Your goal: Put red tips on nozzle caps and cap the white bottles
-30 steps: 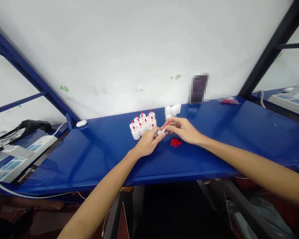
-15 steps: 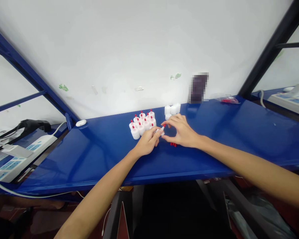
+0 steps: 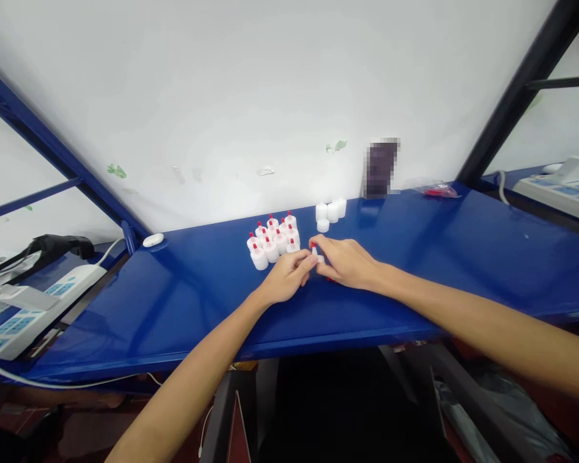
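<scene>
Left hand (image 3: 285, 278) and right hand (image 3: 346, 263) met over blue bench (image 3: 174, 302), fingertips pinched together on one small white bottle with red cap (image 3: 314, 251); bottle mostly covered, contents not discernible. Red caps (image 3: 331, 280) largely hidden under right hand. Just beyond, left: cluster of capped white bottles (image 3: 272, 241). Farther, right: uncapped white bottles (image 3: 329, 213). Far, at wall: blurred dark object (image 3: 380, 169)

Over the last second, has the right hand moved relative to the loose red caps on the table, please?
Yes. The right hand has come down over the red caps, nearly hiding them, toward the left hand.
</scene>
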A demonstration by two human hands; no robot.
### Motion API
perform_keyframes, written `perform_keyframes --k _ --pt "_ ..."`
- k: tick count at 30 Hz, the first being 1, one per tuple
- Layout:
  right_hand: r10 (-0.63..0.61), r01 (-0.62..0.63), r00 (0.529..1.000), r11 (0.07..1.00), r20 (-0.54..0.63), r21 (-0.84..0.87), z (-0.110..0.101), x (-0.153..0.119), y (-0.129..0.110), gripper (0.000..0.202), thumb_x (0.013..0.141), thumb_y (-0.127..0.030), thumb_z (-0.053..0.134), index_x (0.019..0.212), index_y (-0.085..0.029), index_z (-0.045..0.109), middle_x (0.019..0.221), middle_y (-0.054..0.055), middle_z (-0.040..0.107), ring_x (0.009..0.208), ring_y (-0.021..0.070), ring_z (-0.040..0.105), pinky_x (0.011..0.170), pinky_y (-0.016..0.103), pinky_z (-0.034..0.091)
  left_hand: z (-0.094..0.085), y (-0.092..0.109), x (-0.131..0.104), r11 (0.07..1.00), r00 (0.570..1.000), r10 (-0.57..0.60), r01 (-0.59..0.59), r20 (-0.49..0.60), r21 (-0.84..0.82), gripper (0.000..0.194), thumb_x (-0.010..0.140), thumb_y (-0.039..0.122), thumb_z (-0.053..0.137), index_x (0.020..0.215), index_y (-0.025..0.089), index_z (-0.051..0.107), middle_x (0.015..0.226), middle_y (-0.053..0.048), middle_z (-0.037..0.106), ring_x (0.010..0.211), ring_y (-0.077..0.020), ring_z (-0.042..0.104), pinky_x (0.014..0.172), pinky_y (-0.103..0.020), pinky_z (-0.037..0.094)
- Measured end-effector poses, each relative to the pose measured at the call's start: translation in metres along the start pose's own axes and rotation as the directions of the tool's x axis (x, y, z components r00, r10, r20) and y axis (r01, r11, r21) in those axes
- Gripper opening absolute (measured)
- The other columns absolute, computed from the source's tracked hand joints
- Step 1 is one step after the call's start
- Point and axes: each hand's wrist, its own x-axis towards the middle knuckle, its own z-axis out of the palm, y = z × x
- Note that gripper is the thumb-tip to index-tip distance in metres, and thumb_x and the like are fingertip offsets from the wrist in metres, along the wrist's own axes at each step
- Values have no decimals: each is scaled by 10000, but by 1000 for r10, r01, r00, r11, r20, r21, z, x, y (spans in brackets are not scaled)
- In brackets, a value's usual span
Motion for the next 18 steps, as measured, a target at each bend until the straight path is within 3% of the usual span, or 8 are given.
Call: perform_keyframes --k 4,12,15,18 --pt "-25 26 999 998 26 -56 -2 0 -3 233 916 -284 457 1102 -157 516 1037 102 694 797 237 658 605 303 301 1 1 -1 999 1000 15 -16 19 35 504 998 577 379 719 169 481 566 38 495 519 -88 437 542 -225 341" --pt "-49 56 995 995 88 -82 -3 -1 -5 203 920 -337 524 1032 -168 535 951 91 694 749 228 638 580 291 257 3 -1 -4 988 996 81 -86 44 127 512 1008 542 371 692 158 492 598 29 490 546 -90 427 552 -236 331" --pt "-109 109 994 994 19 -30 -3 0 -2 269 929 -330 514 1139 -165 544 1034 105 701 826 239 648 640 296 323 2 -1 -2 977 992 116 -104 -56 184 438 989 499 440 751 151 557 690 7 511 610 -107 443 575 -242 360" --pt "-133 132 987 991 -89 -18 -3 1 6 493 922 -380 528 1360 -159 468 1037 115 705 898 266 642 769 344 362 1 -2 0 953 943 189 -108 -275 284 307 942 427 548 864 146 644 887 -41 550 667 -113 462 606 -249 415"
